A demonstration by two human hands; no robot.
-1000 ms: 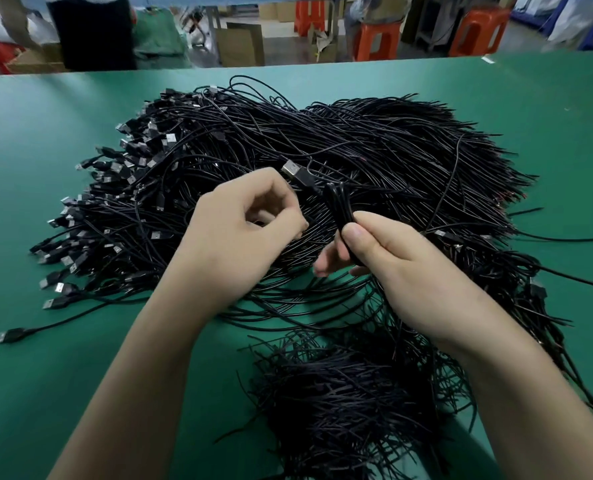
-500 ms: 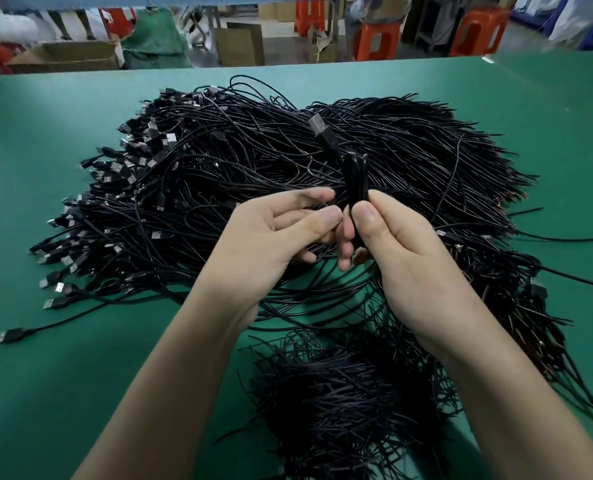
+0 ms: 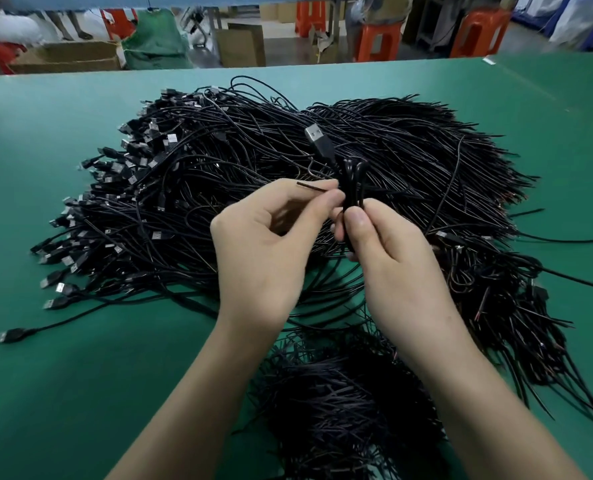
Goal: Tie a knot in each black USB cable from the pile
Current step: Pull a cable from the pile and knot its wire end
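While my hands hung over the big pile of loose black USB cables [image 3: 191, 202] on the green table mat [image 3: 53, 393], my right hand [image 3: 392, 261] gripped one thin black USB cable [image 3: 352, 183]. It was folded into a short upright bundle, clamped between my thumb [image 3: 357, 220] and curled fingers. Its loops stood just past my thumb tip, and its silver-mouthed plug [image 3: 317, 137] stuck out up and to the left above them. My left hand [image 3: 267, 251], just beside the right, pinched a thin free end of cable [image 3: 310, 187] between thumb and forefinger, tip pointing left. A second heap of black cables [image 3: 343, 403] lay nearer me, between my forearms.
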